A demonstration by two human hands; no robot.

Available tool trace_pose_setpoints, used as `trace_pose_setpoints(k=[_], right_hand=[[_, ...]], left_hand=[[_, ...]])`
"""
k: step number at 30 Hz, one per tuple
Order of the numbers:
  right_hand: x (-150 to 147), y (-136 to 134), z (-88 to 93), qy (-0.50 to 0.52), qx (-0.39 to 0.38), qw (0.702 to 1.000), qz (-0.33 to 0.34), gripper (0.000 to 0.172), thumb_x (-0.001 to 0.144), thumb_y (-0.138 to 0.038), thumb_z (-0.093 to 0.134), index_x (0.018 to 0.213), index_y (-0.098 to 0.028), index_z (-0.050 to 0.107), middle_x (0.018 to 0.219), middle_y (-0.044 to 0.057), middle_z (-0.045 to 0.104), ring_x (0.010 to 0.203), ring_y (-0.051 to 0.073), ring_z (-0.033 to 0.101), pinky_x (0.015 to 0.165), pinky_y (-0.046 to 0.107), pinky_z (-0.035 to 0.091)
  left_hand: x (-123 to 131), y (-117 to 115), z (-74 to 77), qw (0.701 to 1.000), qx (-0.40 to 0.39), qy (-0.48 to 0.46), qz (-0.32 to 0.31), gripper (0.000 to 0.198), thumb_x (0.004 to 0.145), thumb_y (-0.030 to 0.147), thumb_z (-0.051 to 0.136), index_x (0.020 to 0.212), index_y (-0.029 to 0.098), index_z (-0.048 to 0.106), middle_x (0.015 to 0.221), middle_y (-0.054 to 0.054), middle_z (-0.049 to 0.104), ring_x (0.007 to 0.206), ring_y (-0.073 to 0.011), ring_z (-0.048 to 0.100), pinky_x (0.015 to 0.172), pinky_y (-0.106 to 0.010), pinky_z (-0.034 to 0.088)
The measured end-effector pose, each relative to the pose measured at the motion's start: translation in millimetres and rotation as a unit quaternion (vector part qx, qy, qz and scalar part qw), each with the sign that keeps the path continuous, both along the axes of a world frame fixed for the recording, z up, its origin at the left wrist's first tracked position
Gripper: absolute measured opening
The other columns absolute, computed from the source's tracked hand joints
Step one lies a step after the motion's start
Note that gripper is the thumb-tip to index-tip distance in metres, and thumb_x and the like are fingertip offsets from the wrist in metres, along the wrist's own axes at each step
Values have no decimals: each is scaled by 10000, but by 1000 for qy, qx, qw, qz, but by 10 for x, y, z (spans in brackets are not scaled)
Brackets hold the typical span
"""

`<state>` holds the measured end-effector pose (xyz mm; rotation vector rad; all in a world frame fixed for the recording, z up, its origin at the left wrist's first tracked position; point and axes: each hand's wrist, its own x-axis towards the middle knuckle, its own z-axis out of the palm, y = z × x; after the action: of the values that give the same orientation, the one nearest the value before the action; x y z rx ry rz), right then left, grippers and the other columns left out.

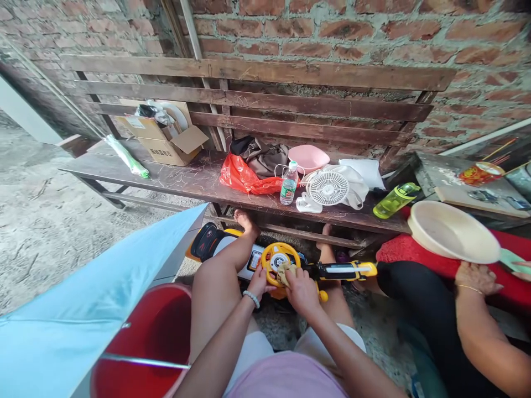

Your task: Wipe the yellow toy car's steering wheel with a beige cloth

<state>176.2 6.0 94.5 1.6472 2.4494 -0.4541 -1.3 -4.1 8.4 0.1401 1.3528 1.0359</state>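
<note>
Before a brick wall (pixel 311 27) stands a wooden bench (pixel 188 179); on it we see a cardboard box (pixel 153 145) printed with dark characters (pixel 160 150) and a bottle (pixel 290 178) whose green label (pixel 287 193) is too small to read. Between our legs (pixel 218 282) is a yellow steering wheel (pixel 278 257): our left hand (pixel 259 283) grips it, our right hand (pixel 301 286) clasps a tan cloth (pixel 285 272) against it.

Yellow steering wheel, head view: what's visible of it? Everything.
The steering wheel is a round yellow rim, plastic by its look, around a pale, greyish hub with markings too small to read. It faces up toward the camera and appears mounted on a yellow, white and black toy. The left hand touches its lower-left rim; the right hand holds a tan cloth against its lower right, hiding part of it.
</note>
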Motion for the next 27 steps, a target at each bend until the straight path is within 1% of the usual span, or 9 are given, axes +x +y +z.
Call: trace_pose_setpoints(k=[3,6,8,10,14,17,21,24,27], right_hand=[[0,216,111,66,-24,997,-19,452,987,-273,627,1437,-280,673,1318,121,630,1180,275,624,946,332,499],[-99,601,221,118,33,990,-71,558,1007,-286,590,1564,-291,573,1476,116,551,1271,265,593,1011,319,485],[-278,817,254,107,59,988,-89,554,1032,-325,571,1585,-312,547,1547,117,501,1322,290,548,1021,346,485],[-517,921,250,67,49,993,-80,505,1042,-354,580,1547,-324,575,1521,129,522,1309,314,532,1004,387,488],[-884,763,186,22,30,999,6,428,1037,-293,573,1460,-257,623,1413,174,593,1264,337,536,942,414,495],[-882,463,123,40,9,994,96,347,1027,-263,562,1349,-234,689,1362,176,626,1232,333,564,911,396,498],[-534,93,16,60,-30,992,103,319,997,-294,618,1295,-250,723,1326,147,642,1181,302,606,925,375,496],[-183,-14,3,50,-43,995,73,372,974,-264,636,1337,-287,711,1300,114,651,1164,275,628,930,342,488],[34,64,104,9,-38,998,51,426,946,-208,635,1358,-291,703,1287,115,656,1150,276,632,908,328,484]], left_hand=[[8,-29,17,1000,14,3,-1,493,996,467,677,1430,267,557,889,-40,725,780,-202,744,721,-309,622],[18,-64,50,999,40,-25,10,460,975,344,715,1402,241,576,891,-40,732,881,-228,775,815,-332,621],[10,-84,81,997,42,-55,27,455,962,288,723,1391,233,585,918,-46,746,961,-251,788,884,-362,617],[-19,-98,114,994,27,-92,47,423,987,314,690,1390,227,594,952,-60,764,995,-265,791,917,-391,617],[-104,-101,160,985,3,-154,84,438,1062,485,529,1406,225,604,968,-75,780,910,-258,788,878,-420,639],[-122,-77,173,980,10,-169,106,512,1062,555,478,1455,245,589,1035,-88,788,942,-264,787,904,-440,637],[-101,-50,173,980,44,-172,94,568,1054,564,472,1511,239,558,1197,-114,795,1099,-289,770,987,-447,610],[-98,-60,161,986,19,-152,61,504,1049,454,539,1483,198,566,1114,-109,812,1006,-261,781,918,-382,613],[-86,-77,141,991,-7,-125,56,408,1059,352,548,1429,185,587,970,-75,807,871,-215,775,811,-304,592]])
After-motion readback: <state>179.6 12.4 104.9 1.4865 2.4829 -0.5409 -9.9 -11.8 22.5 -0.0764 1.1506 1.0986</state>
